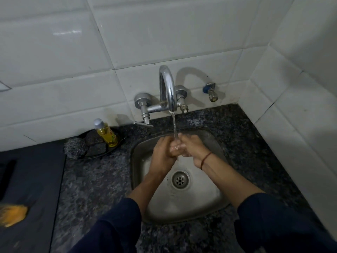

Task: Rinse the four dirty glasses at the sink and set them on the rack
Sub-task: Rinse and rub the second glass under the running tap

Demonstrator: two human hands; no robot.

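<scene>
Both of my hands are over the steel sink (182,203), pressed together under the water stream (174,125) running from the chrome tap (166,88). My left hand (163,152) has its fingers curled around the wet fingers of my right hand (191,146), which are also curled. No glass shows in either hand or anywhere in view, and no rack is visible. A red thread band sits on my right wrist.
The drain (180,179) lies below my hands. On the speckled granite counter (94,189), a yellow soap bottle (105,133) and a steel scrubber (75,147) sit on a black dish (98,148). A small valve (210,92) juts from the tiled wall. A blurred yellow object (12,214) lies far left.
</scene>
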